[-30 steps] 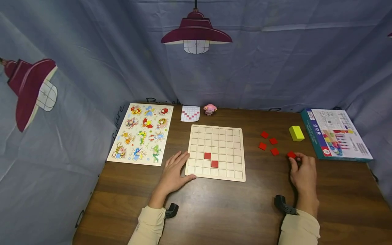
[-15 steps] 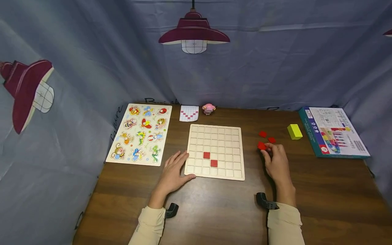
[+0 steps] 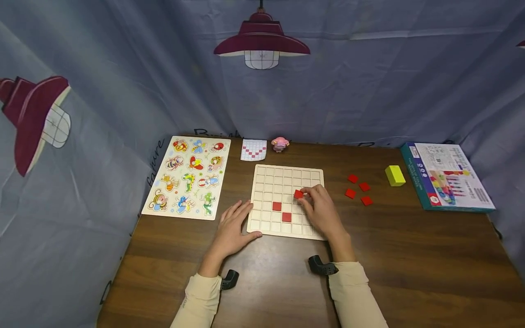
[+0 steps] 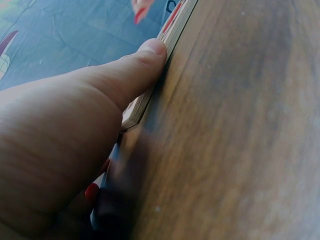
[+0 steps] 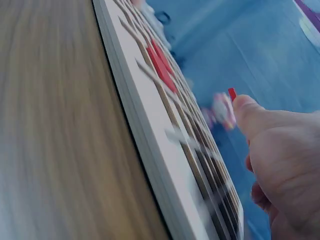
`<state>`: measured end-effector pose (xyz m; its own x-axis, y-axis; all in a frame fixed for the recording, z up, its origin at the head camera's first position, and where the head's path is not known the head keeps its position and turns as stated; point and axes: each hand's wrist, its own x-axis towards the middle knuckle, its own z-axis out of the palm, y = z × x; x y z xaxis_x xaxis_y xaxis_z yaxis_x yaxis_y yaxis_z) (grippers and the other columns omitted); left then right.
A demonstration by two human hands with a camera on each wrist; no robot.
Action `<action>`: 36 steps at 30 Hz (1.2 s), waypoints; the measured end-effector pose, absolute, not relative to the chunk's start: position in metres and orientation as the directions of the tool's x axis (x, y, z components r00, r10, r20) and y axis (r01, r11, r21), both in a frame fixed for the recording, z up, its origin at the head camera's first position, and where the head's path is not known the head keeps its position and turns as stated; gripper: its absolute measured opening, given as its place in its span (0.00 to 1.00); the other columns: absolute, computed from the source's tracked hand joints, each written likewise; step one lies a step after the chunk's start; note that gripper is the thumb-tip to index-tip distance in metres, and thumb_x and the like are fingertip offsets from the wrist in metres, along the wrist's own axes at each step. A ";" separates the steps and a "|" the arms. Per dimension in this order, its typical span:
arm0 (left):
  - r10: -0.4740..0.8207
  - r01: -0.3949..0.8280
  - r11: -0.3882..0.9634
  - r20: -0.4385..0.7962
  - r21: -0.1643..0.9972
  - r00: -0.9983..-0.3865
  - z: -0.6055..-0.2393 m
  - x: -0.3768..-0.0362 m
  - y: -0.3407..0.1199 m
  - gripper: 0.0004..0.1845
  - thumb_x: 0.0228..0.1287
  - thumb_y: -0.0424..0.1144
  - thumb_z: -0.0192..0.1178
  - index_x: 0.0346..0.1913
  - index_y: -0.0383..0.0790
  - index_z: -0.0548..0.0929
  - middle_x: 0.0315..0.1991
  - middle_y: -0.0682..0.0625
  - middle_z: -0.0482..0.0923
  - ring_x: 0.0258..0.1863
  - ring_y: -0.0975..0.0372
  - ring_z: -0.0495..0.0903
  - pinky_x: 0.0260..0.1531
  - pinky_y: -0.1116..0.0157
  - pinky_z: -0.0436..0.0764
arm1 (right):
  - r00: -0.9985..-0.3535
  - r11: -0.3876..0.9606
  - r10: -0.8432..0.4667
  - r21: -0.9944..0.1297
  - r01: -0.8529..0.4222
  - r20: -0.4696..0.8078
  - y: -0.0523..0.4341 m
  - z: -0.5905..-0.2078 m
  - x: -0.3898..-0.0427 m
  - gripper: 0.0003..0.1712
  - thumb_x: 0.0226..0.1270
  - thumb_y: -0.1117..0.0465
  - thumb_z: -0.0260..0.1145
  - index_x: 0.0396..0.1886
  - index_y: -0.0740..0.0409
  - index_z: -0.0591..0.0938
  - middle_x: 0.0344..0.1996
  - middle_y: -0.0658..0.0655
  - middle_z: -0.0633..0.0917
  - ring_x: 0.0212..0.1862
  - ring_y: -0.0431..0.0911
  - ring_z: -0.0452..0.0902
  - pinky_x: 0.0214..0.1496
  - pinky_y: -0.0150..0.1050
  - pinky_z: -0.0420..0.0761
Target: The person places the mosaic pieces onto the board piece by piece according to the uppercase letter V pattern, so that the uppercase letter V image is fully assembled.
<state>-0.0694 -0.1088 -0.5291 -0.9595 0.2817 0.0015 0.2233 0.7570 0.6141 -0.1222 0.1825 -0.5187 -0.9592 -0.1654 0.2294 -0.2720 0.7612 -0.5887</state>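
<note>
In the head view a pale wooden grid board (image 3: 262, 182) lies mid-table, with two red square tiles set diagonally in its cells, a left one (image 3: 276, 206) and a lower right one (image 3: 286, 217). My left hand (image 3: 230, 230) rests at the board's left side, fingers straight, its thumb along the front edge, as the left wrist view also shows. Over the right part of the board, my right hand (image 3: 326, 216) pinches a red square tile (image 3: 298, 194) between thumb and fingers. The right wrist view has this tile (image 5: 232, 94) raised above the board's surface.
Several loose red tiles (image 3: 350, 193) and a yellow block (image 3: 395, 176) lie right of the board. Farther right is a game box (image 3: 449, 177). An insect puzzle (image 3: 186, 177) lies left; a pattern card (image 3: 254, 150) and pink figurine (image 3: 280, 144) stand behind the board.
My right hand has carried the red tile leftward from the right of the table, past the loose tiles, to over the board. My left hand has stayed at the board's edge.
</note>
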 end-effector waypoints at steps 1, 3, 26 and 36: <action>0.281 0.225 0.757 0.004 0.613 -0.960 -0.529 -0.070 -0.109 0.49 0.56 0.61 0.73 0.77 0.46 0.67 0.79 0.51 0.64 0.81 0.51 0.55 0.78 0.42 0.51 | -0.959 0.761 -0.184 -0.586 -0.278 0.216 0.177 -0.519 -0.124 0.19 0.69 0.56 0.71 0.55 0.60 0.83 0.41 0.56 0.78 0.44 0.49 0.73 0.46 0.44 0.75; 0.280 0.227 0.761 0.007 0.607 -0.960 -0.528 -0.070 -0.108 0.49 0.56 0.61 0.73 0.77 0.46 0.67 0.78 0.50 0.64 0.81 0.51 0.55 0.78 0.42 0.52 | -0.953 0.760 -0.223 -0.576 -0.301 0.204 0.166 -0.519 -0.128 0.19 0.70 0.55 0.70 0.55 0.59 0.83 0.40 0.55 0.77 0.43 0.48 0.72 0.46 0.43 0.75; 0.285 0.227 0.776 -0.006 0.588 -0.959 -0.527 -0.068 -0.111 0.48 0.57 0.63 0.71 0.78 0.48 0.66 0.79 0.52 0.64 0.81 0.52 0.55 0.78 0.42 0.52 | -0.925 0.823 -0.360 -0.424 -0.378 0.124 0.100 -0.512 -0.149 0.16 0.71 0.53 0.70 0.52 0.57 0.86 0.43 0.55 0.83 0.46 0.50 0.78 0.53 0.47 0.79; 0.283 0.238 0.771 0.017 0.591 -0.959 -0.527 -0.068 -0.109 0.49 0.57 0.62 0.71 0.77 0.46 0.67 0.79 0.51 0.64 0.80 0.50 0.56 0.77 0.41 0.53 | -0.926 0.839 -0.355 -0.395 -0.375 0.124 0.100 -0.510 -0.147 0.14 0.69 0.54 0.71 0.49 0.56 0.88 0.41 0.55 0.84 0.43 0.50 0.77 0.49 0.47 0.79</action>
